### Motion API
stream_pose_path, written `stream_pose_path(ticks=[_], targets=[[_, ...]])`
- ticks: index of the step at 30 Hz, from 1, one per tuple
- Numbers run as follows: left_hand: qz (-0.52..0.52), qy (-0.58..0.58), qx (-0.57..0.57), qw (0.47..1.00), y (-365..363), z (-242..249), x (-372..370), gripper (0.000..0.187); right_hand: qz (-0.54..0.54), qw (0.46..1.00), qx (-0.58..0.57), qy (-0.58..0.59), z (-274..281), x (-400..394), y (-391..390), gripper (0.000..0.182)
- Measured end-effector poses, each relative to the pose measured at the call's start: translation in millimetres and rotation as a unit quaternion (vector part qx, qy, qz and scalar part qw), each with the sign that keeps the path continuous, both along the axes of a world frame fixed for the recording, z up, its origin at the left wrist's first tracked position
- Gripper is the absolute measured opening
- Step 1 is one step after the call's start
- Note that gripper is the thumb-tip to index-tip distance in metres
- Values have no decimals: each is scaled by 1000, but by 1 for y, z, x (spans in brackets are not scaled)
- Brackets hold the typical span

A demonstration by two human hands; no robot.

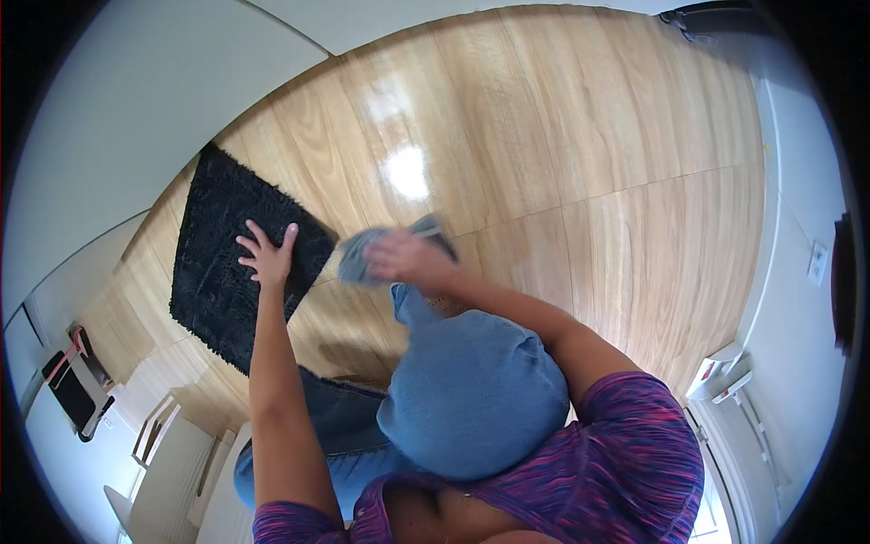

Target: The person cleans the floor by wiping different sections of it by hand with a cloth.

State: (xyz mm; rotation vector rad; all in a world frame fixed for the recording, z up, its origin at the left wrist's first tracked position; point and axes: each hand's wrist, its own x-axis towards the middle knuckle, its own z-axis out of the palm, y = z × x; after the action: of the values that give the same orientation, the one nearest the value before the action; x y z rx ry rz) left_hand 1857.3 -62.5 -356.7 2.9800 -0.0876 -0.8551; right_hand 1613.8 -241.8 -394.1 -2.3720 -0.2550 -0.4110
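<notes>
My left hand lies flat on a black shaggy mat, fingers spread and holding nothing. Just right of the mat, my right hand is blurred by motion over a grey cloth. The cloth sticks out on both sides of the hand, bunched against the wooden floor. The fingers seem pressed round it, though the smear hides their exact grip. My raised knee in blue jeans is close below the right forearm.
White cabinet panels border the floor at the upper left. A dark object stands at the upper right, and a white wall with a socket runs down the right. A pale chair-like piece is at the lower left.
</notes>
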Motion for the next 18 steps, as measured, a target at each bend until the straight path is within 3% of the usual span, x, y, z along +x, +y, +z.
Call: stream_pose_path(ticks=[2,3,4,6,7,8,10,11,12,13,15,16,18], targets=[[-55,-1,-2,998,-12,7,-19,111,-153,978,-40,138,34,-33,-61,36],[-77,-7,4,997,-34,19,-42,110,-257,952,-84,143,38,-65,-103,40],[-98,-17,6,995,-62,31,-64,110,-377,884,-46,272,59,-91,-150,43],[-178,-42,4,983,-117,47,-101,108,-566,786,-181,170,54,-139,-215,41],[-221,-34,-13,975,-153,58,-126,106,-608,770,-33,194,67,-142,-243,39],[-263,-27,-27,964,-186,69,-150,104,-631,736,117,215,83,-136,-263,41],[-329,10,-92,940,-235,65,-185,100,-537,765,199,294,93,-90,-273,56],[-294,46,-221,929,-257,68,-199,94,-490,770,238,333,100,-72,-277,65],[-256,83,-348,898,-272,70,-205,88,-469,776,147,396,106,-50,-274,78],[-244,66,-409,877,-279,71,-202,83,-479,751,27,454,108,-31,-268,72],[-221,33,-528,819,-289,77,-186,74,-495,743,-3,450,96,-20,-275,63],[-287,-65,-423,857,-280,92,-170,65,-506,738,-20,447,92,-22,-287,58],[-354,-130,-335,863,-245,100,-117,59,-535,716,-26,448,87,-34,-320,51]])
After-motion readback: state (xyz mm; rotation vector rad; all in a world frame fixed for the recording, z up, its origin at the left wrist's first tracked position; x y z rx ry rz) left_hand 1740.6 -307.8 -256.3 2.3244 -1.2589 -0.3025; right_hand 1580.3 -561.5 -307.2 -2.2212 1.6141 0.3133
